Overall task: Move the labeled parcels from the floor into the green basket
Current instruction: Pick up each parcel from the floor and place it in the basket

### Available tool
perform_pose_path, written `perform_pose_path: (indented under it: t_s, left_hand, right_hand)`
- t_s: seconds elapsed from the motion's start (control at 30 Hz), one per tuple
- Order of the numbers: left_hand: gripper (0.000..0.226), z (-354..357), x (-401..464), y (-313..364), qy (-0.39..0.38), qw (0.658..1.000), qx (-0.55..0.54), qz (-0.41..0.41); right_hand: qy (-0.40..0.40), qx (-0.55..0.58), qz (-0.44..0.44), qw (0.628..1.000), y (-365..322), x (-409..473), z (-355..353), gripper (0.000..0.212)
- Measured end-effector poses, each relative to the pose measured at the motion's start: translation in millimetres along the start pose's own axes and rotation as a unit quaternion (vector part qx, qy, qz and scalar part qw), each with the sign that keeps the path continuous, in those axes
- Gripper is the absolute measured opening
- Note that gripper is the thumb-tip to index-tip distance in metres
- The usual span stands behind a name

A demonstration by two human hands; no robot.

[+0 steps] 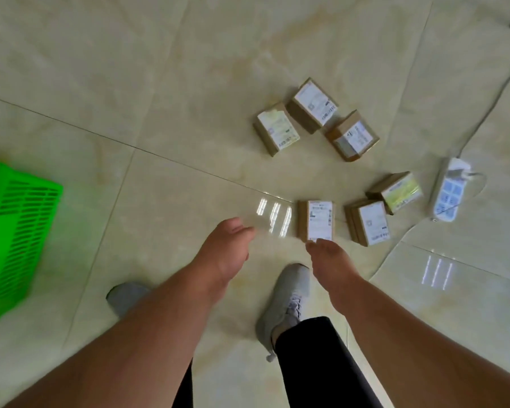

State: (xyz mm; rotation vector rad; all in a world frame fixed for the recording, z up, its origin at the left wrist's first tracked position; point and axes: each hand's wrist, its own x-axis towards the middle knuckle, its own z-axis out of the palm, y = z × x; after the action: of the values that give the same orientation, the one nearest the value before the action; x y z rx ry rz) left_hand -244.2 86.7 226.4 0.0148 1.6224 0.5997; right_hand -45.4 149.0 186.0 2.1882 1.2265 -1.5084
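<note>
Centre-right of frame: six labelled cardboard parcels on the tiled floor [165, 83], nearest parcel [317, 220] just beyond the right hand [326, 256]. Both hands are empty; right fingers are extended toward that parcel's near edge, contact unclear through blur. Left hand [228, 245] hangs relaxed, apart from everything. Green basket [15, 231] sits at the left edge, well apart. Step: reaching for a pick. Next: grip the box, carry it left, and avoid the power strip [448, 191].

Indoor room, likely parcel-handling spot: glossy tiled floor [165, 119], power strip [448, 195], labeled parcels [277, 132].
</note>
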Motion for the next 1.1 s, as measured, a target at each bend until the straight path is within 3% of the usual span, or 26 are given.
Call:
perform_pose_path:
  t_s: [0.13, 0.4, 0.47, 0.6, 0.83, 1.1]
  left_hand:
    - [0.020, 69.1, 35.0, -18.4, -0.008, 1.000, 0.027, -0.009]
    - [0.005, 175.8, 144.5, -51.8, -0.010, 0.998, 0.062, -0.026]
    - [0.019, 191.3, 170.3, -61.7, -0.018, 0.998, 0.063, -0.007]
    - [0.018, 210.1, 211.7, -76.6, -0.042, 0.995, 0.092, 0.006]
    - [0.042, 201.0, 208.6, -86.5, -0.086, 0.994, 0.072, -0.005]
    - [0.046, 98.3, 120.4, -59.0, -0.051, 0.998, 0.029, 0.039]
  right_hand:
    - [0.024, -0.007, 0.018, 1.000, 40.9, 50.5, -40.3, 0.019]
    - [0.018, -0.019, 0.016, 1.000, 85.7, 178.0, -51.9, 0.049]
    - [0.021, -0.022, 0.005, 1.000, 89.1, 201.0, -46.8, 0.052]
    - [0.002, -0.010, -0.015, 1.000, 89.7, 236.3, -38.3, 0.038]
    - [-0.045, 0.014, -0.016, 0.999, 84.1, 222.9, -29.9, 0.036]
    - [-0.086, -0.013, -0.056, 0.995, 8.5, 111.8, 4.5, 0.039]
